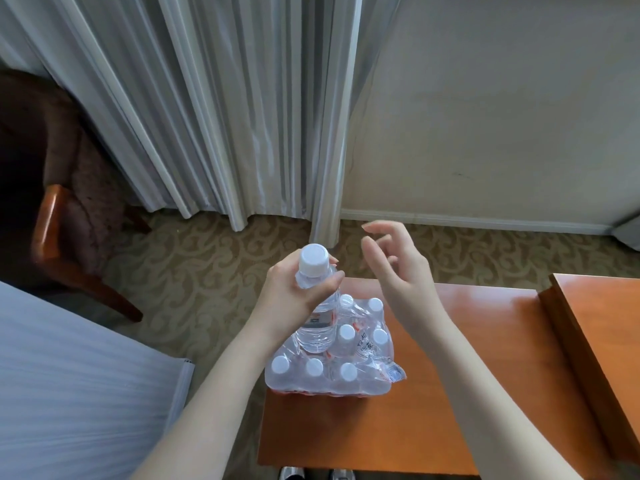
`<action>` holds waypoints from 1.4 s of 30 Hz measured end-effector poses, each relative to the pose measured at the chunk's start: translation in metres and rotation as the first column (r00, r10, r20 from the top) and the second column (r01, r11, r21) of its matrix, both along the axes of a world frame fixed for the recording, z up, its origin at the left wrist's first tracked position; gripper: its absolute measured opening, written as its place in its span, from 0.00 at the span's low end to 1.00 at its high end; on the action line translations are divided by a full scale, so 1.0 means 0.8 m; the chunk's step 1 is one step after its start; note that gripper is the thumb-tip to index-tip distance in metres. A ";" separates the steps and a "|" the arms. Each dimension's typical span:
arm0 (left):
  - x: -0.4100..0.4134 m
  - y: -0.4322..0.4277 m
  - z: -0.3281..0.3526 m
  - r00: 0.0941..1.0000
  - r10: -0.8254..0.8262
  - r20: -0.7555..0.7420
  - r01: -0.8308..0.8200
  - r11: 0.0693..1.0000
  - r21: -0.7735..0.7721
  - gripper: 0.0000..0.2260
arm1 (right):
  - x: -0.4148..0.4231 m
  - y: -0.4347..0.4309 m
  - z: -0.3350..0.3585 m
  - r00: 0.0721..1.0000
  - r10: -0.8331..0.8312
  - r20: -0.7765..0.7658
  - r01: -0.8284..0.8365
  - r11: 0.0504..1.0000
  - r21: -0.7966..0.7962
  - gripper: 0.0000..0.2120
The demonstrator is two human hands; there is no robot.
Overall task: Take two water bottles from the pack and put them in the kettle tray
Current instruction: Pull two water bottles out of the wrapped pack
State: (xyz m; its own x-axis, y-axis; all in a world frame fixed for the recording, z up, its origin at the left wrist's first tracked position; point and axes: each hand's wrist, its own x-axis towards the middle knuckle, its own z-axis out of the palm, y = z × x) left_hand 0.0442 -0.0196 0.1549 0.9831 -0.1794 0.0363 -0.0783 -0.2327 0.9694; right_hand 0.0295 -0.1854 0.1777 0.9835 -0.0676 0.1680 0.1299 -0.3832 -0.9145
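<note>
A shrink-wrapped pack of water bottles [346, 374] with white caps stands on the near left corner of an orange wooden table [485, 341]. Its plastic wrap is torn open at the top. My left hand [294, 289] grips the neck of one clear water bottle [317, 327] with a white cap, holding it upright above the pack's back left part. My right hand [394, 268] hovers above and to the right of the pack, fingers apart and curled, holding nothing. No kettle tray is in view.
A second, higher wooden surface [602, 334] adjoins the table on the right. A bed with white linen [76, 386] lies at the left. A wooden armchair [59, 230] stands at the far left, with grey curtains [221, 109] and patterned carpet behind.
</note>
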 end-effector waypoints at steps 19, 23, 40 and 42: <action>0.022 0.038 -0.012 1.000 0.009 -0.018 -0.010 0.999 -0.043 0.06 | 0.001 0.014 -0.229 0.885 -0.113 -0.451 -0.395 0.328 -0.858 0.16; 0.023 0.037 -0.011 1.000 0.012 0.005 -0.012 0.999 -0.036 0.04 | 0.000 0.003 -0.231 0.903 -0.069 -0.424 -0.367 0.388 -0.846 0.19; 0.022 0.039 0.042 0.990 0.044 0.130 -0.042 0.999 -0.017 0.06 | -0.016 -0.018 0.011 1.000 -0.010 0.022 0.009 0.998 0.070 0.09; 0.021 0.039 0.056 0.988 0.030 0.154 -0.029 1.000 -0.008 0.06 | -0.018 -0.019 0.036 0.998 -0.013 0.058 0.013 1.000 0.013 0.04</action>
